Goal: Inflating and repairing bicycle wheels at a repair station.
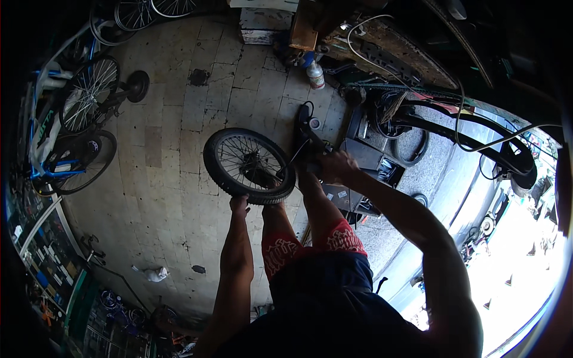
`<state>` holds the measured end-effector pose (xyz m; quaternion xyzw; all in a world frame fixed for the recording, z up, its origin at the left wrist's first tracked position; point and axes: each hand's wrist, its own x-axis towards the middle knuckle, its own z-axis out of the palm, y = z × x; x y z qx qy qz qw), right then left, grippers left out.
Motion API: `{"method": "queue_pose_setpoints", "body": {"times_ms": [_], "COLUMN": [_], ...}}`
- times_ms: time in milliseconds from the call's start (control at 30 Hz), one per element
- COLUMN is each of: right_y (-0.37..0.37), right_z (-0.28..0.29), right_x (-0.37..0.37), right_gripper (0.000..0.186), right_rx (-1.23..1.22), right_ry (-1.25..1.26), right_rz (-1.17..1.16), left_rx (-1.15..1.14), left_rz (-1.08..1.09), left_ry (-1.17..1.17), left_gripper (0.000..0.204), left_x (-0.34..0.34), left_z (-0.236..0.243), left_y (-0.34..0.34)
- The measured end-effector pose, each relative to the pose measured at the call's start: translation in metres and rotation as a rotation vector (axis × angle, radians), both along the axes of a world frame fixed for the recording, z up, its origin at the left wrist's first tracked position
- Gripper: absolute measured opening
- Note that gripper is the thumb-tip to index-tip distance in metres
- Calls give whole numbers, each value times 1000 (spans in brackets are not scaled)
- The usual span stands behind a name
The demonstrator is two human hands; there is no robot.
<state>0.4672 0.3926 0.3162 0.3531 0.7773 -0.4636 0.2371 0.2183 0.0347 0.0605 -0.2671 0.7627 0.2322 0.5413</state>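
A spoked wheel with a thick black tyre is held up in front of my legs, tilted so that its spokes and dark hub show. My left hand grips the tyre at its near edge, the fingers partly hidden by the rubber. To the right of the wheel my right hand is closed around a dark thing whose kind I cannot make out in the shadow. A thin, light line runs between that dark area and the wheel's right edge. Just beyond lies a small white roll.
Bicycles and loose wheels stand along the left wall. A white bottle stands on the tiled floor ahead. Dark boxes and a bench with a hanging cable are on the right. A white rag lies at lower left.
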Motion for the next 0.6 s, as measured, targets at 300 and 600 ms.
{"method": "queue_pose_setpoints", "body": {"times_ms": [300, 600], "right_y": [0, -6], "right_z": [123, -2], "right_x": [21, -1], "right_gripper": [15, 40], "right_rx": [203, 371], "right_ry": [-256, -398], "right_rz": [120, -237], "left_rx": [21, -2], "left_rz": [-40, -63], "left_ry": [-9, -21], "left_gripper": [36, 34], "left_x": [-3, 2], "left_z": [2, 5], "left_y": [14, 30]}}
